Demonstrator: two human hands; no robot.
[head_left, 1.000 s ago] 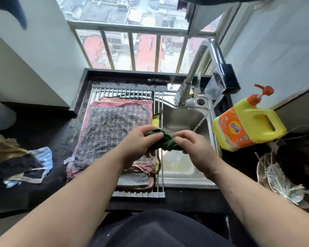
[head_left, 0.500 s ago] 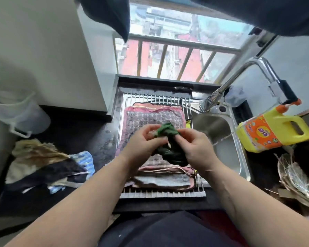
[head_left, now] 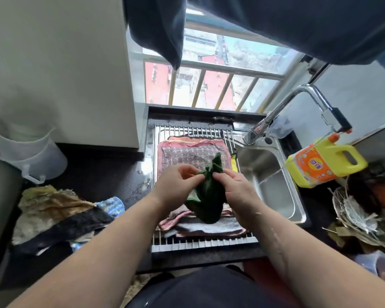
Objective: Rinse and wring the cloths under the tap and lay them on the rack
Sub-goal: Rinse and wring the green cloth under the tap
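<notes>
Between the two hands, above the near right part of the rack, hangs the green cloth [head_left: 209, 196]. It is bunched and twisted. Its long axis runs from a pointed tip on the far side, just above the fingers, down to a heavier fold that dangles towards the person.

The left hand [head_left: 178, 183] pinches its upper part from the left and the right hand [head_left: 233, 188] pinches the same part from the right. Their fingertips are close together, so neither hand is nearer and the cloth sits squarely between them.

Directly beneath lies the pink and grey cloth [head_left: 187, 155], spread flat on the rack [head_left: 193, 131], with other cloths layered under its near edge. Only the far bars and the near strip of the rack show bare.

The wringing looks done. The likely next move is to draw the hands apart, left and right, opening the green cloth across its width, then lower it onto the stack below.

To the right, well clear of the hands, the tap [head_left: 282, 104] sends a thin stream into the sink [head_left: 273, 196]. On the counter to the left lies a heap of cloths [head_left: 53, 216].
</notes>
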